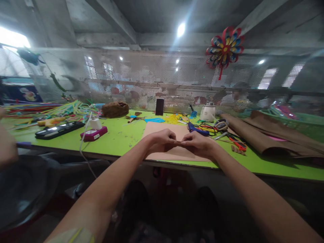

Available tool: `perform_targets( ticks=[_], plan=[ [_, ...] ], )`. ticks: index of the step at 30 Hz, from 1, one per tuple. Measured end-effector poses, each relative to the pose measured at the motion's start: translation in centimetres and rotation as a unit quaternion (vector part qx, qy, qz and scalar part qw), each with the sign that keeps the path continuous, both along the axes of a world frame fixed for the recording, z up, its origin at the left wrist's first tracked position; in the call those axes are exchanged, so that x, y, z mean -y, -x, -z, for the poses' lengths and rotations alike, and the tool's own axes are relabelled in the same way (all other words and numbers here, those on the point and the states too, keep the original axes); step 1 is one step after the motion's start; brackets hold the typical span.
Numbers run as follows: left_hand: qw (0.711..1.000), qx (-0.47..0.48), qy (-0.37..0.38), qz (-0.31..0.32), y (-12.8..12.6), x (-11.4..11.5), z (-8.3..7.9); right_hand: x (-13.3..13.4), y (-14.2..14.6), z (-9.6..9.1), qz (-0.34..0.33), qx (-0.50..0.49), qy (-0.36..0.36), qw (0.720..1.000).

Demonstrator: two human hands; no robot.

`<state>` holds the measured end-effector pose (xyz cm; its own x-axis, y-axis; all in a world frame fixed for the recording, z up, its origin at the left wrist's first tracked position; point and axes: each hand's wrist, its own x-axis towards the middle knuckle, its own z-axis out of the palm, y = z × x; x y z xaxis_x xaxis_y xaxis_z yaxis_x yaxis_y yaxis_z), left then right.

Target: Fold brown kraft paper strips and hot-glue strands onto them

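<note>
Both my hands meet above a tan sheet (162,156) lying at the table's front edge. My left hand (162,136) is closed in a pinch on one end of a small, thin brown strip (179,142), perhaps paper. The other end is pinched by my right hand (199,141). Most of the strip is hidden by my fingers. Just beyond my right hand is a blue glue gun (197,129). Several small brown rolled pieces (238,150) sit to the right, near orange-handled scissors (237,143).
Brown paper sheets (263,135) and a green basket (303,123) stand at the right. To the left are a magenta power strip (94,134) with a trailing white cord, and a black case (59,130). A phone (159,107) stands upright at the back. A co-worker's arm (7,145) shows at far left.
</note>
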<state>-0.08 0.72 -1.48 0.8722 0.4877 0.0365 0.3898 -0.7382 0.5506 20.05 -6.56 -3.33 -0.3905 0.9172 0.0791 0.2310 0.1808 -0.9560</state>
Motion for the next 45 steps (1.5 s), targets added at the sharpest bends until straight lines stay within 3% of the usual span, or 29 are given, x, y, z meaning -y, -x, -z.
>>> perform_targets(
  ticks=[7, 13, 21, 25, 27, 32, 36, 38, 41, 45],
  plan=[
    [0.999, -0.013, 0.001, -0.029, 0.6, -0.7, -0.1, -0.1, -0.4, 1.1, 0.014, -0.045, 0.009, 0.999],
    [0.998, -0.025, -0.016, -0.054, 1.4, -0.9, -0.6, -0.6, -1.8, 0.7, 0.012, 0.022, -0.023, 0.999],
    [0.996, -0.005, 0.035, -0.081, 2.0, -1.2, -1.2, -1.3, -3.0, -0.1, 0.007, 0.060, -0.018, 0.998],
    [0.995, 0.014, 0.065, -0.078, 2.3, -1.0, -1.3, -1.5, -3.1, 0.2, 0.006, 0.026, -0.009, 1.000],
    [0.989, 0.051, 0.121, -0.071, 2.6, -0.9, -1.4, -1.6, -3.3, 0.1, 0.022, -0.015, -0.018, 0.999],
    [0.934, 0.182, 0.308, 0.004, 2.5, -0.4, -1.4, -1.6, -3.0, -0.5, 0.059, -0.118, -0.070, 0.989],
    [0.871, 0.207, 0.442, 0.050, 1.5, 0.1, -0.9, -0.1, -1.2, -1.2, -0.030, -0.141, -0.005, 0.989],
    [0.853, 0.204, 0.477, 0.050, 1.1, 0.5, -0.4, 0.5, -0.4, -1.5, -0.074, -0.137, 0.002, 0.988],
    [0.830, 0.205, 0.517, 0.037, 0.7, 1.4, 0.1, 0.9, 0.1, -1.9, -0.111, -0.108, -0.067, 0.986],
    [0.805, 0.183, 0.561, 0.064, 0.5, 2.8, 0.4, 0.3, -0.2, -1.6, -0.091, -0.081, -0.118, 0.985]
  ],
)
